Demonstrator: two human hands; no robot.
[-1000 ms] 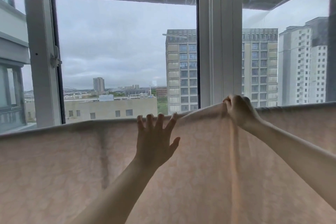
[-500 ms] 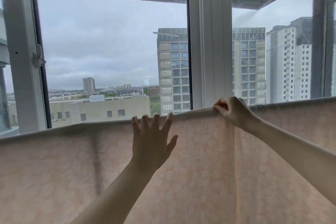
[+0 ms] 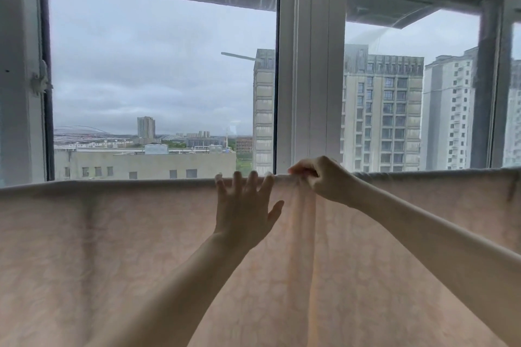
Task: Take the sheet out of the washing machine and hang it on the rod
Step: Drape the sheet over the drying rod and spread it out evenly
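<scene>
The pale pink sheet [image 3: 112, 248] hangs draped over a horizontal line, presumably the rod, hidden under its top fold, spanning the view below the window [image 3: 163, 79]. The left hand [image 3: 244, 211] lies flat against the cloth with fingers straight and spread, fingertips reaching the top edge, its grip released. Just beside it, the right hand [image 3: 324, 177] pinches a bunched fold of the sheet at the top edge, fingers curled over it. Behind the glass stand apartment towers [image 3: 380, 110].

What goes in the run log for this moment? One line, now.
sheet: draped over rod | left hand: open, flat on sheet | right hand: pinching top fold | fold bunched below right hand
</scene>
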